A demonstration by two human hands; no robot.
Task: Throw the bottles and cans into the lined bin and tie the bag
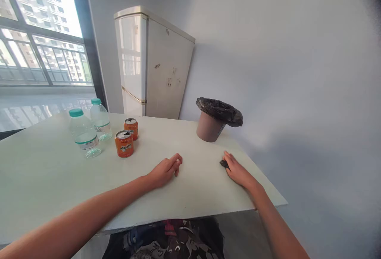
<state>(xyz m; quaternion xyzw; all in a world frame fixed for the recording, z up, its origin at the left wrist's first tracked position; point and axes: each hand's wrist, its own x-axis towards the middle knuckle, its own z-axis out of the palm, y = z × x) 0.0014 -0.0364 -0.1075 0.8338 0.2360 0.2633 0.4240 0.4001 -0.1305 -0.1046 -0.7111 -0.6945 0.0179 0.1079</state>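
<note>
My left hand (167,170) rests on the white table with its fingers curled in. A tiny pale spot shows at its fingertips; whether that is a held thing or a fingernail I cannot make out. Over on the right, my right hand (238,171) lies on the tabletop, closed on a small crumpled piece of black plastic (224,164). Beyond it stands a brownish trash bin (208,128), lined with a black garbage bag (220,110) folded over its rim. Two orange soda cans (124,144), (131,128) with opened tops stand left of my left hand.
Two clear plastic bottles (86,138), (100,120) with teal caps stand left of the cans. The white table (166,205) ends at a near edge in front of my body and at a right edge by the wall. A white refrigerator (166,68) stands behind the table, with a window (44,36) at left.
</note>
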